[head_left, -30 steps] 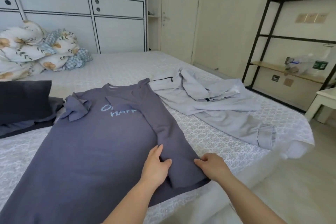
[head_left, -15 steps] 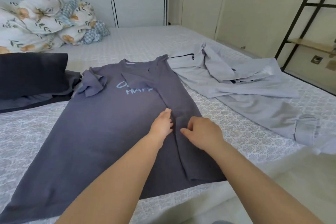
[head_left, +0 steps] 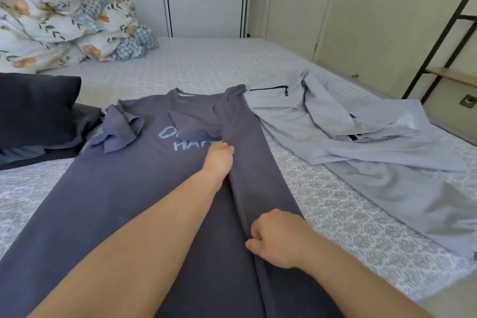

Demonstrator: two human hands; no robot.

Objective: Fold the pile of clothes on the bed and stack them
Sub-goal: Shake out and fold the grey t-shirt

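Observation:
A long purple-grey T-shirt (head_left: 124, 204) with pale blue lettering lies flat on the bed (head_left: 206, 64), its right side folded inward as a long strip. My left hand (head_left: 218, 160) lies flat with straight fingers along the fold's inner edge, just under the lettering. My right hand (head_left: 277, 237) rests lower on the folded strip with its fingers curled and pressing the cloth. A light grey jacket (head_left: 361, 142) with a dark zip lies crumpled to the right. At the left edge sit dark navy folded clothes (head_left: 33, 111).
A heap of floral and checked bedding (head_left: 64, 23) fills the bed's far left corner. White cabinets stand behind the bed. A black metal shelf frame (head_left: 444, 33) stands at the right, past the bed's right edge.
My left hand slid up the fold from the hem toward the lettering. My right hand followed part way, then dropped back down the strip. The camera moved closer over the bed.

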